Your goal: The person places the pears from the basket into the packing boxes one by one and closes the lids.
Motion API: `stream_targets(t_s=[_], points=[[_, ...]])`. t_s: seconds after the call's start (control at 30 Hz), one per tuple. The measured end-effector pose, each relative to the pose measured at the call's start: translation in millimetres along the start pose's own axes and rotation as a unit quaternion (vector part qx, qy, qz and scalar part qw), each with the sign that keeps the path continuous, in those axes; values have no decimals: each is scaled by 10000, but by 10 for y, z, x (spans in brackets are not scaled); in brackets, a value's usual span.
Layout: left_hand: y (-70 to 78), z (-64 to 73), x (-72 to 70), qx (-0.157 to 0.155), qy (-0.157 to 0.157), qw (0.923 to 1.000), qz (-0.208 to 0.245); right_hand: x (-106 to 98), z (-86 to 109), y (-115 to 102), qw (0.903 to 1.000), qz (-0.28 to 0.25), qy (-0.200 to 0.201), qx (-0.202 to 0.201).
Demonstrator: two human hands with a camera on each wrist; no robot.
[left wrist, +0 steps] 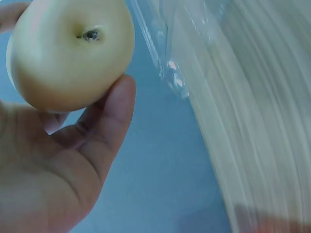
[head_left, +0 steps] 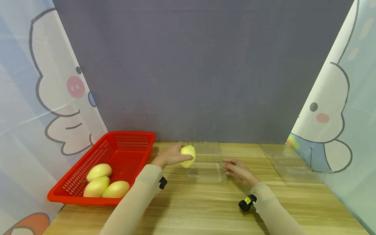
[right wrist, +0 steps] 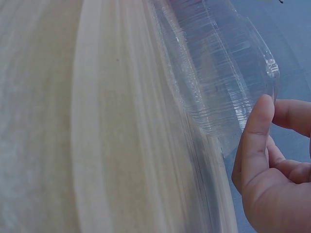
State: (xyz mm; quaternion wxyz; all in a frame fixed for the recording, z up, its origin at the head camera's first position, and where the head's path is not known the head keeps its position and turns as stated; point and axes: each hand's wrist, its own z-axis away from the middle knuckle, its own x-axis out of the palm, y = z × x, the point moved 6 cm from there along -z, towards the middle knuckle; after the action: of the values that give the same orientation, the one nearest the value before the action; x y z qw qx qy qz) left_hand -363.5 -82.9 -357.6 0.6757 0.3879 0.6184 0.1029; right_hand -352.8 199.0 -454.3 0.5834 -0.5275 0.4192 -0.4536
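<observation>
A pale yellow pear (head_left: 188, 156) is in the grip of my left hand (head_left: 173, 155), over the left edge of a clear plastic box (head_left: 205, 166). The left wrist view shows the pear (left wrist: 73, 53) close up, its dark dimpled end facing the camera and the fingers curled around it. My right hand (head_left: 239, 171) is at the box's right side. In the right wrist view, its thumb and a finger (right wrist: 291, 114) pinch the rim of the clear box (right wrist: 218, 68). Several parts of the box are hard to make out because it is see-through.
On the left stands a red plastic basket (head_left: 133, 156) with three pears (head_left: 116, 189) at its near end. More clear plastic packaging (head_left: 290, 160) lies at the right back of the wooden table (head_left: 199, 209). A grey wall panel (head_left: 188, 71) rises behind, with printed curtains at both sides.
</observation>
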Motion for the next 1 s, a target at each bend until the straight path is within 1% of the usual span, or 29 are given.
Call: stream_targets(t_s=[0.17,0.33,0.5,0.7,0.9,1.0], points=[[66,-27,83,-6,21,10000,25,2,-2,5,10000,-21,-18,-39],[98,-60,172,-29,105,9999,72,9,-10,19,10000,-55,3,0],[171,-105,272,46,130,9996,260,12,-7,25,10000,-46,20,24],[269,-131,353,16,180,9988,463,13,-9,7,10000,-70,19,19],[308,-165,455,-131,72,9977,666,13,-21,7,10000,-29,71,54],[331,-174,523,-246,-31,9969,748,10,-20,5,9999,-7,85,62]])
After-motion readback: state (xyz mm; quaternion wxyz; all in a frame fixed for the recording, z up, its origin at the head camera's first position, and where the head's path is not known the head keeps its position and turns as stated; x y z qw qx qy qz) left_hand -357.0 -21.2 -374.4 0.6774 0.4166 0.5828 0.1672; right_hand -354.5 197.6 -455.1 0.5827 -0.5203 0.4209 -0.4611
